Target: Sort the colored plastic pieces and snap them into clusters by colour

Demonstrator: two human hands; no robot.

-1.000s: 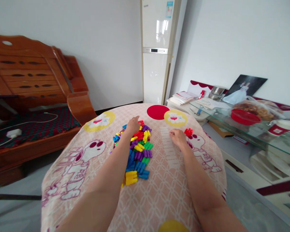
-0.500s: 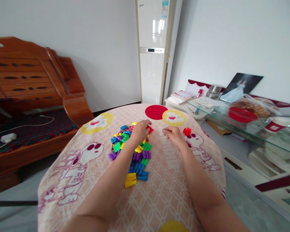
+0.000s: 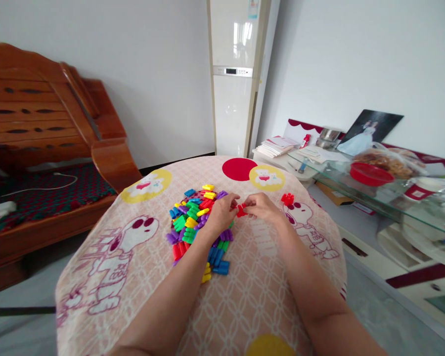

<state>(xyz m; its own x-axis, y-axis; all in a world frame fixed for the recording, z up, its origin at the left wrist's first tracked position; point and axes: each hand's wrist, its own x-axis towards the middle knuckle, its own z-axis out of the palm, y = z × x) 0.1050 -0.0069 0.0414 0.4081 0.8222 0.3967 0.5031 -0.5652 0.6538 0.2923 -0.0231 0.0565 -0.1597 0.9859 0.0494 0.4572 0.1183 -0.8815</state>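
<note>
Between my two hands is a red plastic building block [image 3: 241, 210], raised a little over the cloth. My left hand [image 3: 224, 212] is closed on its left side, beside the pile. The fingers of my right hand [image 3: 261, 206] pinch it from the right. A pile of building blocks [image 3: 191, 222] in red, yellow, green, blue and purple lies under and left of my left forearm, which hides part of it. Another red block piece [image 3: 288, 199] rests on the cloth to the right of my right hand.
A patterned tablecloth [image 3: 244, 296] covers the round table. To the right stands a glass-topped cabinet [image 3: 381, 198] with a red bowl [image 3: 371, 174], papers [image 3: 276, 147] and a photo [image 3: 371, 131]. A wooden bench [image 3: 33, 128] is at the left, a tall white appliance [image 3: 232, 109] behind.
My left hand has moved right and down from the pile with a red block. My right hand has met it and taken hold of the block's other side. The view has shifted slightly.
</note>
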